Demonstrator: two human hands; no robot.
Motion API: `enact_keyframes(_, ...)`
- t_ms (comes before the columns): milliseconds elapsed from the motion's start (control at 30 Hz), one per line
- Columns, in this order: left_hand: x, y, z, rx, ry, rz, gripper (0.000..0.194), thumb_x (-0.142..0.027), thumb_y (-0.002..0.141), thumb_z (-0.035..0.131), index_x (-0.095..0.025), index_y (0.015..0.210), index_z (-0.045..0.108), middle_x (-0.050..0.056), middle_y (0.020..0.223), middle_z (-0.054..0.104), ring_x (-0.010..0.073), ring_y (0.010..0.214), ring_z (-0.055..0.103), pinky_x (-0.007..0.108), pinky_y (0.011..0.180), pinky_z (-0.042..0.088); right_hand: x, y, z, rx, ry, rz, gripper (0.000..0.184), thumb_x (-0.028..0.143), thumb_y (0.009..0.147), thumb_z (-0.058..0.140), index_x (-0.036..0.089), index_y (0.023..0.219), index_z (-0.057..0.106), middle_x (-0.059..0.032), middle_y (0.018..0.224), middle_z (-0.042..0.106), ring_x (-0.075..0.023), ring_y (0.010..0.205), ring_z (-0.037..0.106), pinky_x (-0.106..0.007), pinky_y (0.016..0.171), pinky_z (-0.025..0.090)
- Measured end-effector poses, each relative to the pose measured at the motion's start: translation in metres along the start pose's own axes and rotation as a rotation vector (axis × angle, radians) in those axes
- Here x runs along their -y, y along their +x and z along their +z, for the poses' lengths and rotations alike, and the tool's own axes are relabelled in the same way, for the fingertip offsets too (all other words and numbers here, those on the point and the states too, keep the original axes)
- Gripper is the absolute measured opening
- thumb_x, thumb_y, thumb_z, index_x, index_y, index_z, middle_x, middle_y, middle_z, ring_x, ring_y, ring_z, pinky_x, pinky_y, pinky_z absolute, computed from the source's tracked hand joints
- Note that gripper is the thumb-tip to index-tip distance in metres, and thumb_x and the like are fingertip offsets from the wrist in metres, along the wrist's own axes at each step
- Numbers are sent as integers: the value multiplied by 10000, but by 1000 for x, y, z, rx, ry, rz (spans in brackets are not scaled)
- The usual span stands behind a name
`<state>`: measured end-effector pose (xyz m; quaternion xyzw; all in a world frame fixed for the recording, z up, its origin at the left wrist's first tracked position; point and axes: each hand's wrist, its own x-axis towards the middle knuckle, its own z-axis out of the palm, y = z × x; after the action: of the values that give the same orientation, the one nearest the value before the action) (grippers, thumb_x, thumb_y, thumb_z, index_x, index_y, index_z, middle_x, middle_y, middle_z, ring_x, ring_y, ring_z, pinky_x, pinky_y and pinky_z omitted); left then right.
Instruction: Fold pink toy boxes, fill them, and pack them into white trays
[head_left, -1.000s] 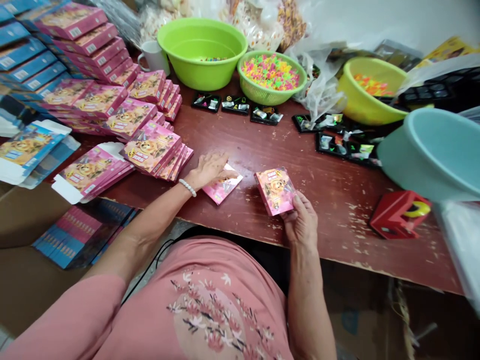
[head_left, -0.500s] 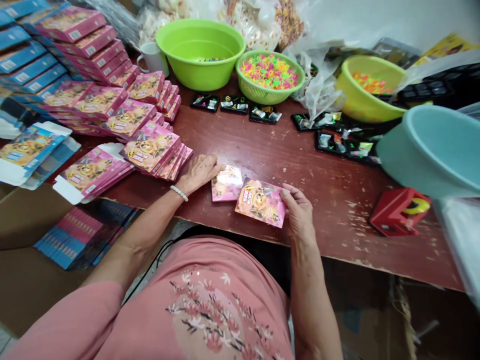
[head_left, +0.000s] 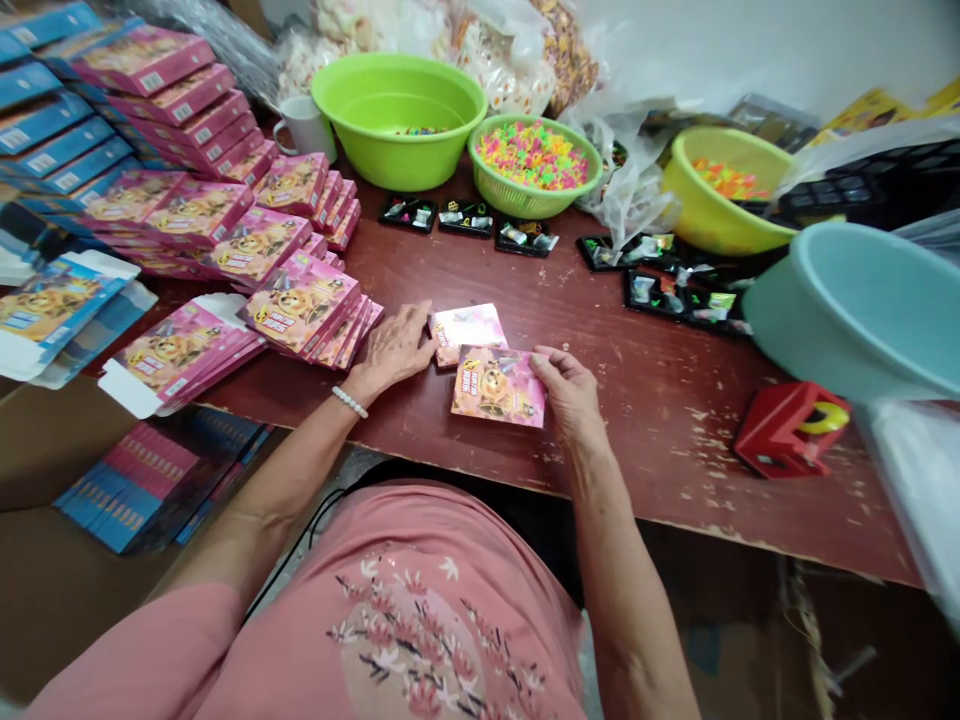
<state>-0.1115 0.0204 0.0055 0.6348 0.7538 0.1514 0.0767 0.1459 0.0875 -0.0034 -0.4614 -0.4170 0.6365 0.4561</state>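
My right hand (head_left: 571,392) pinches the right edge of a flat pink box (head_left: 496,388) printed with a golden dog-like character. This box is held low over the table and overlaps the near edge of a second pink box (head_left: 471,328), whose top shines with glare. My left hand (head_left: 399,345) rests on the table with fingers stretched out, its fingertips at the left edge of that second box. Just left of it, several pink boxes (head_left: 304,300) lie in a leaning stack.
Stacks of pink and blue boxes (head_left: 64,130) fill the left. Unfolded pink cartons (head_left: 176,350) lie at the front left. A green basin (head_left: 397,130), a basket of colourful pieces (head_left: 532,165) and small black trays (head_left: 465,215) line the back. A red tape dispenser (head_left: 784,430) sits right.
The second box has moved away from me and turned. My right hand has carried its box slightly left and farther over the table. My left fingers have shifted to the box's left edge.
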Motion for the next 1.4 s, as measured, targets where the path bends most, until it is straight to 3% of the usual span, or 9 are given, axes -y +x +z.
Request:
enact_keyframes(200,3,-1,1,29,2,113,413,-287,1010,489,-239,1407,594,60,1512,605,272,1280,633,411,1082,499,4,53,33,185,-198,-72,514,537,587,955,195,926,773,-33,847,765,-179,731,699,-391,763,626)
enact_keyframes(367,9,-22,3,-21,-21,97,547,-134,949,459,-180,1490,514,104,1542,575,269,1331,596,402,1118,478,11,89,41,84,-454,-321,607,608,691,872,212,1138,760,-77,1050,759,-249,984,694,-510,1002,556)
enact_keyframes(500,8,-38,7,-94,-118,140,653,-111,920,433,-139,1572,419,123,1630,473,282,1431,504,418,1191,423,6,64,21,69,-553,-343,835,704,762,792,252,1435,594,-157,1388,626,-332,1255,611,-584,1058,519)
enact_keyframes(633,0,-42,13,-69,-189,209,752,-217,890,519,-86,1607,335,163,1643,442,339,1437,465,471,1213,392,-19,15,4,201,-889,-531,1195,773,657,837,285,1621,326,-204,1673,282,-448,1530,312,-711,1180,341)
enact_keyframes(767,-6,-40,19,-43,-151,185,738,-232,874,533,-81,1576,365,204,1617,454,372,1421,469,526,1207,384,-43,-7,13,291,-1180,-720,1298,797,700,787,303,1681,94,-213,1729,65,-521,1576,145,-765,1195,231)
enact_keyframes(867,-4,-36,22,-108,-160,147,738,-169,844,520,-66,1558,368,223,1577,482,355,1434,467,514,1218,379,-47,8,26,338,-1220,-775,1263,750,779,736,298,1687,-16,-215,1731,30,-504,1578,150,-732,1208,235)
enact_keyframes(1000,0,-27,26,-216,-201,86,777,-112,791,515,-37,1546,347,247,1522,517,349,1414,497,515,1230,375,-33,56,41,510,-1236,-790,1143,729,815,684,276,1686,99,-209,1706,161,-474,1550,224,-712,1221,224)
enact_keyframes(1167,4,-18,30,-272,-331,-17,863,-92,754,525,-130,1578,271,207,1546,496,330,1481,454,541,1271,350,-10,112,71,711,-1294,-773,964,613,790,719,288,1619,350,-159,1683,273,-471,1508,264,-721,1203,245)
enact_keyframes(1400,8,-23,32,-280,-465,-66,866,-108,785,549,-137,1586,221,228,1597,410,332,1540,380,541,1288,352,-1,132,127,849,-1374,-788,903,495,765,734,211,1570,440,-202,1652,317,-465,1506,293,-687,1219,256)
